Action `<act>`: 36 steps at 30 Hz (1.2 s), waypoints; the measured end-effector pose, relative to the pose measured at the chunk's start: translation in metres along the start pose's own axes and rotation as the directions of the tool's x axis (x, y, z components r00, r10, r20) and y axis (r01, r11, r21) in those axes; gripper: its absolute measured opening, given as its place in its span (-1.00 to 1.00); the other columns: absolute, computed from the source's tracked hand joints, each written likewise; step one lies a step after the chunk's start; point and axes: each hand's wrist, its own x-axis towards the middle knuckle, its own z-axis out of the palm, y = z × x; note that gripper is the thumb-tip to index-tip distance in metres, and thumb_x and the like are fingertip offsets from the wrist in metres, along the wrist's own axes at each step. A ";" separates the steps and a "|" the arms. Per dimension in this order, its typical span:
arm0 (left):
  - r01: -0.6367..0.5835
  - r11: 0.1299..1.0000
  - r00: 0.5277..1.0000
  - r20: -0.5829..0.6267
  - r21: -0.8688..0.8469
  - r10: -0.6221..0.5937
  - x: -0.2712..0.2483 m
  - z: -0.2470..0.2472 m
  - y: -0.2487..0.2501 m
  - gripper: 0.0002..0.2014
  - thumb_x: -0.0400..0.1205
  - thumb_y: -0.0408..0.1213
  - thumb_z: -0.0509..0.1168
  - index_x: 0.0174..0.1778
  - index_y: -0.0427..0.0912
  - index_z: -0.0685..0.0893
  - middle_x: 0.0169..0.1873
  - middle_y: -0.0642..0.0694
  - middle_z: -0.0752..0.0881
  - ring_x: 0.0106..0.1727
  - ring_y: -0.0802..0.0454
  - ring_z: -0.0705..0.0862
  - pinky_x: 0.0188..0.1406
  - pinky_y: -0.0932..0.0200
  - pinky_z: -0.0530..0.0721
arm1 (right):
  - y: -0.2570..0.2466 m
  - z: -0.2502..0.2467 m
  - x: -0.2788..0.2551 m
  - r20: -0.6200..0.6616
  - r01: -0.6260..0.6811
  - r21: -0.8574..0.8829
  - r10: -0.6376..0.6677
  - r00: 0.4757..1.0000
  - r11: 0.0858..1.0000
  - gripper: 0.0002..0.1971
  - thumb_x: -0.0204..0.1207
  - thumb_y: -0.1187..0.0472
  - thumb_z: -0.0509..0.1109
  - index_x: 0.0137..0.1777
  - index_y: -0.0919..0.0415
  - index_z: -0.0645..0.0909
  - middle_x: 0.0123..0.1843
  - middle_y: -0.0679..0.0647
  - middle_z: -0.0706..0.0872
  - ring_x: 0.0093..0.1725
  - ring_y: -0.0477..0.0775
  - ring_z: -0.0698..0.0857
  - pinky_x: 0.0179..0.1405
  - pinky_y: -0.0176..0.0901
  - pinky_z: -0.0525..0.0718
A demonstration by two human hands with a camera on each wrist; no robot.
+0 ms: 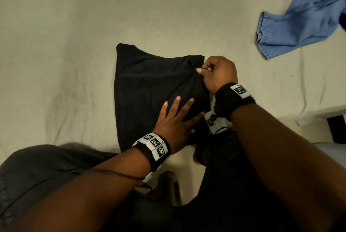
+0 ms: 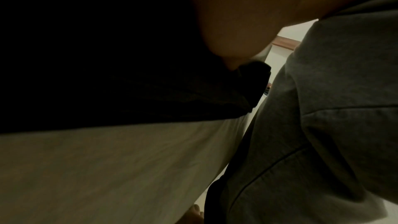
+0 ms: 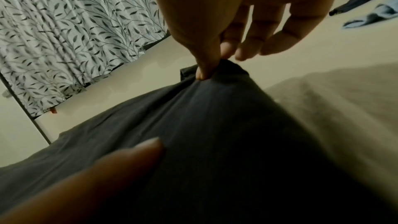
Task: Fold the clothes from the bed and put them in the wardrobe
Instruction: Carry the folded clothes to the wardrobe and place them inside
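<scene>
The head view is dim and warm-toned, with soft, even light on the bed sheet (image 1: 65, 44) and no glare. The black garment (image 1: 153, 89) shows almost no detail. Straight lines bend toward the edges. The left wrist view is very dark and blurred. The right wrist view is murky, its near foreground out of focus, though the leaf-print curtain (image 3: 71, 40) reads fairly clearly.
</scene>
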 end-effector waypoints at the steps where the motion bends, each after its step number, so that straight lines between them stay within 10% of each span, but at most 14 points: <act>1: 0.001 1.000 1.000 0.008 -0.001 -0.001 0.002 -0.001 0.001 -0.36 0.76 0.18 -0.03 0.72 0.43 -0.20 0.76 0.03 -0.35 0.75 -0.29 -0.38 0.67 -0.48 -0.25 | 0.001 0.000 0.001 0.014 -0.015 0.001 0.015 1.000 1.000 -0.81 0.45 0.01 0.59 -0.27 0.06 0.70 -0.29 -0.05 0.70 -0.21 0.05 0.70 -0.12 -0.13 0.67; 6: 0.070 0.993 0.997 -0.015 -0.096 -0.072 0.002 -0.032 -0.009 -0.26 0.64 0.41 0.06 0.73 0.40 -0.03 0.78 0.09 -0.17 0.78 -0.17 -0.27 0.67 -0.44 -0.28 | -0.005 -0.007 -0.005 0.103 -0.028 -0.045 0.032 0.994 0.999 -0.80 0.54 0.01 0.51 0.09 0.01 0.66 0.04 0.07 0.72 0.08 0.16 0.71 0.16 -0.03 0.68; 11: 0.295 0.951 0.954 -0.031 -0.098 -0.299 -0.011 -0.051 -0.074 0.07 0.34 0.68 0.09 0.73 0.40 -0.16 0.78 0.11 -0.25 0.79 -0.14 -0.27 0.63 -0.57 -0.23 | -0.038 0.011 -0.063 0.258 0.353 -0.198 -0.298 0.919 0.914 0.10 0.18 -0.50 0.45 0.72 -0.17 0.17 0.76 0.13 0.14 0.74 0.27 0.16 0.59 0.38 0.30; 14: 0.374 0.922 0.927 0.041 -0.100 -0.372 -0.008 -0.042 -0.093 0.43 0.00 0.80 0.18 0.70 0.37 -0.36 0.74 0.13 -0.39 0.77 -0.08 -0.37 0.61 -0.58 -0.29 | -0.018 0.030 -0.074 0.544 0.383 -0.431 -0.103 0.833 0.817 0.51 -0.19 -0.79 0.35 0.72 -0.30 -0.33 0.78 -0.05 -0.40 0.77 0.20 -0.34 0.53 0.72 -0.11; 21: 0.425 0.892 0.905 0.042 -0.156 -0.424 -0.002 -0.043 -0.086 0.58 -0.21 0.80 0.27 0.67 0.40 -0.41 0.70 0.05 -0.53 0.72 -0.12 -0.50 0.59 -0.60 -0.32 | 0.001 0.036 -0.059 0.596 0.389 -0.368 -0.107 0.796 0.845 0.59 -0.26 -0.78 0.40 0.65 -0.35 -0.53 0.69 -0.13 -0.63 0.72 0.14 -0.52 0.58 0.69 -0.18; 30: 0.677 0.660 0.728 0.163 -0.327 -0.666 -0.085 -0.036 -0.091 0.40 0.03 0.76 0.29 0.68 0.44 -0.36 0.74 0.10 -0.40 0.76 -0.23 -0.36 0.72 -0.41 -0.14 | 0.008 0.015 -0.122 0.499 0.154 -0.365 0.054 0.865 0.918 0.25 0.09 -0.78 0.24 0.66 -0.47 -0.41 0.75 -0.20 -0.48 0.76 0.16 -0.39 0.64 0.58 0.01; 36: 0.630 0.708 0.763 0.083 -0.319 -0.641 -0.121 -0.034 -0.070 0.59 -0.09 0.65 0.49 0.62 0.40 -0.51 0.74 -0.02 -0.41 0.75 -0.27 -0.37 0.66 -0.53 -0.03 | 0.020 -0.017 -0.137 0.382 -0.221 0.030 0.194 0.904 0.975 0.21 0.33 -0.28 0.65 0.80 -0.09 -0.09 0.73 0.17 0.32 0.64 0.32 0.41 0.61 0.10 0.42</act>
